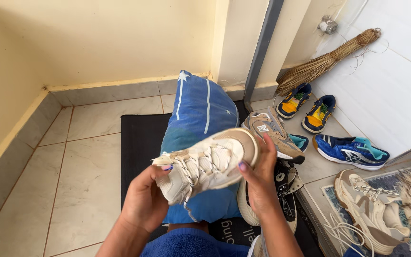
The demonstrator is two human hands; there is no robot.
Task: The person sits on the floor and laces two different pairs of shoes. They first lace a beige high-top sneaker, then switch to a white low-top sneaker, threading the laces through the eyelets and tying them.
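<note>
- Crowding your reach: a blue bag (pixel 197 119) under the shoe, a black mat (pixel 139 143), a black sneaker (pixel 286 190), a blue sneaker (pixel 350 151) well apart
- Your left hand (pixel 144 200) and right hand (pixel 260 183) both clasp the beige sneaker (pixel 208 164); held above the bag; long axis left-right, heel right

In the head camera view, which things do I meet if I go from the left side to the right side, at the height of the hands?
Left hand → beige sneaker held in both hands → right hand → black high-top shoe on the floor → second beige sneaker on the patterned rug.
</note>
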